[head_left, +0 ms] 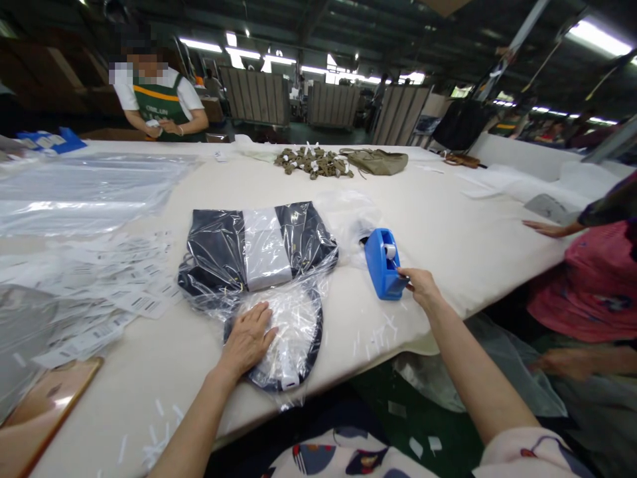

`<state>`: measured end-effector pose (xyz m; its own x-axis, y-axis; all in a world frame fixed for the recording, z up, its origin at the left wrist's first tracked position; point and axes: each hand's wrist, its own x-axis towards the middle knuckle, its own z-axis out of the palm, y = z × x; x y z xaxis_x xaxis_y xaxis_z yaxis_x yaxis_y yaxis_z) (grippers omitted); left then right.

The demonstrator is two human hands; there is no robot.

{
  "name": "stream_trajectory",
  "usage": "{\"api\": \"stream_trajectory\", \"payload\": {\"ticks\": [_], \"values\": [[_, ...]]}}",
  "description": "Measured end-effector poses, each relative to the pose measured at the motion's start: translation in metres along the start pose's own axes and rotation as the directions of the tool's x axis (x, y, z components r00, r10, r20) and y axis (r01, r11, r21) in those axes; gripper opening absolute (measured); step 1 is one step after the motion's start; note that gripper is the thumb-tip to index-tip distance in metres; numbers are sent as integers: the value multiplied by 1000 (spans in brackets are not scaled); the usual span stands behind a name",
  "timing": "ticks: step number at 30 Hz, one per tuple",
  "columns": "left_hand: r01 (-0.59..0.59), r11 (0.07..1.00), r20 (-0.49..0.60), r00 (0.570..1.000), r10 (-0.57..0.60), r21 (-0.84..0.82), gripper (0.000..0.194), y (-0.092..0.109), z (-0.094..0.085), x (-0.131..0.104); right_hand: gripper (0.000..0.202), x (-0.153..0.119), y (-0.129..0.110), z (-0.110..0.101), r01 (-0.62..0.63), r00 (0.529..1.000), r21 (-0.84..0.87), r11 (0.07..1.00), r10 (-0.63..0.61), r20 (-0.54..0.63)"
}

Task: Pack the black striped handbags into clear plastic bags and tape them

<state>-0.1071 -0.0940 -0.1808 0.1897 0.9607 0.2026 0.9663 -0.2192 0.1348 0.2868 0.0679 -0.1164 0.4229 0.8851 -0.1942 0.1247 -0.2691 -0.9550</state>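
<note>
A dark bag [216, 242] in clear plastic lies on the pale table, with a white band around its middle. Its dark looped strap curves toward the near edge under the plastic, with a white tag [289, 380] at the bottom. My left hand [250, 338] rests on the plastic inside the loop, fingers spread. To the right stands a blue tape dispenser [382, 265]. The fingers of my right hand [421, 284] are pinched together at the dispenser's near end, by the tape.
Printed labels [144, 302] and clear plastic bags [89, 192] cover the left. Olive straps [313, 161] and an olive bag [381, 161] lie at the back. A person in a green apron [156, 103] stands across the table; another person's hand [550, 229] rests at right.
</note>
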Motion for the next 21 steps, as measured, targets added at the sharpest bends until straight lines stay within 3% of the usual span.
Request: {"api": "stream_trajectory", "payload": {"ticks": [6,11,16,21], "values": [[-8,1000,9,1000,8,0,34,0,-1,1,18,0,-7,-1,-121,993,115,986,119,23],[-15,1000,13,1000,15,0,36,-1,-1,1,23,-15,-9,-14,-46,998,233,971,37,41],[-15,1000,-2,1000,15,-18,36,-3,2,1,35,-49,22,-30,23,999,311,950,-37,39],[-15,999,-8,1000,14,-29,37,-4,4,2,41,-54,51,-15,49,998,254,966,-59,34]]}}
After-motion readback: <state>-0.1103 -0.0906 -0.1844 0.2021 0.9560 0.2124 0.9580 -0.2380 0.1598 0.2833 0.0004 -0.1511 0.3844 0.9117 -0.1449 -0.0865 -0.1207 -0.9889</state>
